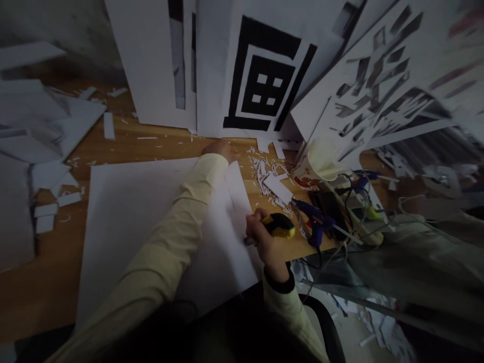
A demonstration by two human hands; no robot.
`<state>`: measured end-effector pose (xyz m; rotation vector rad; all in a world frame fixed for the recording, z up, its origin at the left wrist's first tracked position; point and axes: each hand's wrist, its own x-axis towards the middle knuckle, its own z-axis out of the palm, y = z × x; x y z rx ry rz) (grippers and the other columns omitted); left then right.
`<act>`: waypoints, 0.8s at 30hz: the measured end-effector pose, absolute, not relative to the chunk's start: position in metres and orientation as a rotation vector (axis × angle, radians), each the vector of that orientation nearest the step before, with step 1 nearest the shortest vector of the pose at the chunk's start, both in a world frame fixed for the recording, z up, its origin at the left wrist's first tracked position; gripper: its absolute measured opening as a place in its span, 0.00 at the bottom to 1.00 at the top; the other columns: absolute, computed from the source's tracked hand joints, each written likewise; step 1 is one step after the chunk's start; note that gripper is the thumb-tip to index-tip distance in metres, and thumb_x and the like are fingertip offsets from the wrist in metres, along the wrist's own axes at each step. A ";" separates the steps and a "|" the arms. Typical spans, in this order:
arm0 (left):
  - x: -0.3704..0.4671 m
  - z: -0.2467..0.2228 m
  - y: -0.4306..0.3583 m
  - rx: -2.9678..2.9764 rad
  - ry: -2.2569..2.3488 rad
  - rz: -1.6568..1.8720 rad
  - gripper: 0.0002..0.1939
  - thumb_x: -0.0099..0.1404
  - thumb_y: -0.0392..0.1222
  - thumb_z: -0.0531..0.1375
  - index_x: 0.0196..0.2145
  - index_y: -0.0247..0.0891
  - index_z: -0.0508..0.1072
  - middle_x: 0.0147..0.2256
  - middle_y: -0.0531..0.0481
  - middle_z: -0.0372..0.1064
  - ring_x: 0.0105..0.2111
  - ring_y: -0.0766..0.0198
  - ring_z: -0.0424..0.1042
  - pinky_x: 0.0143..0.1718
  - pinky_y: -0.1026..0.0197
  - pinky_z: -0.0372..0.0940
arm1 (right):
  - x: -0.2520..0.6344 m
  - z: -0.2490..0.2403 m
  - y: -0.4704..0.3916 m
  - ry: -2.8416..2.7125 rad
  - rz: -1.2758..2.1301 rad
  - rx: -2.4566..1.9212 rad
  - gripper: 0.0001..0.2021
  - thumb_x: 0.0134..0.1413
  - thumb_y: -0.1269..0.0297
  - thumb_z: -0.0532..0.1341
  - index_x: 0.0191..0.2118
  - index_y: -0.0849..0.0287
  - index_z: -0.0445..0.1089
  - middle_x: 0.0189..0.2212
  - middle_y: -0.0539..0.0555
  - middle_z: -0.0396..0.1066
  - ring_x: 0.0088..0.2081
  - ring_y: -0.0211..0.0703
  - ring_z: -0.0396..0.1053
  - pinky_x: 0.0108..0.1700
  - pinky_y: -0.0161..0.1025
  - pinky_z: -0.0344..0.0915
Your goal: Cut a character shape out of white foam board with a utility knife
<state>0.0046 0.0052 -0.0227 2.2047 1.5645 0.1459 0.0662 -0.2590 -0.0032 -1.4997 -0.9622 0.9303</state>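
Note:
A large white sheet of board (124, 212) lies flat on the wooden table in front of me. My right hand (266, 244) is closed around a black and yellow utility knife (280, 225), over the sheet's right edge. The knife's metal front end points left, low over the board; whether it touches cannot be made out. My left arm reaches across the sheet, and my left hand (219, 148) is at its far edge, close to the upper right corner. Its fingers are mostly hidden and dim. A few short dark lines mark the board between the hands.
White panels (162, 60), one with a black window pattern (267, 83), stand behind the sheet. Paper shavings (260, 169), a paper cup (308, 169) and a blue glue gun (315, 217) with cords lie to the right. White offcuts (45, 217) are piled left.

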 end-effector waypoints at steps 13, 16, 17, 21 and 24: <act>0.005 -0.017 0.000 2.193 1.577 0.085 0.25 0.64 0.59 0.58 0.44 0.34 0.80 0.49 0.37 0.75 0.49 0.51 0.72 0.49 0.54 0.65 | 0.118 0.035 -0.288 -0.464 0.887 -1.003 0.15 0.47 0.51 0.64 0.23 0.58 0.73 0.27 0.54 0.73 0.35 0.44 0.72 0.38 0.38 0.71; 0.007 -0.017 0.001 2.194 1.600 0.068 0.25 0.63 0.60 0.58 0.41 0.37 0.81 0.48 0.38 0.76 0.48 0.49 0.73 0.47 0.53 0.66 | 0.132 0.003 -0.303 -0.360 1.054 -1.161 0.22 0.49 0.41 0.61 0.26 0.58 0.76 0.26 0.57 0.75 0.29 0.46 0.72 0.29 0.39 0.69; 0.007 -0.017 0.001 2.197 1.611 0.065 0.24 0.63 0.60 0.57 0.40 0.38 0.82 0.47 0.38 0.77 0.48 0.48 0.74 0.47 0.52 0.67 | 0.135 -0.006 -0.306 -0.347 1.123 -1.171 0.24 0.48 0.38 0.60 0.26 0.57 0.76 0.23 0.57 0.74 0.24 0.45 0.69 0.24 0.39 0.66; 0.009 -0.017 0.001 2.209 1.657 0.056 0.22 0.64 0.58 0.57 0.40 0.40 0.82 0.47 0.40 0.77 0.49 0.46 0.73 0.47 0.50 0.67 | 0.136 -0.032 -0.313 -0.291 1.227 -1.128 0.29 0.47 0.33 0.59 0.27 0.58 0.75 0.16 0.51 0.68 0.13 0.35 0.55 0.17 0.35 0.53; 0.009 -0.020 0.000 2.250 1.638 0.077 0.21 0.64 0.56 0.57 0.42 0.41 0.82 0.48 0.42 0.76 0.48 0.48 0.74 0.46 0.51 0.68 | 0.136 -0.045 -0.311 -0.316 1.182 -1.052 0.28 0.48 0.35 0.61 0.31 0.59 0.76 0.12 0.47 0.62 0.13 0.34 0.54 0.21 0.34 0.58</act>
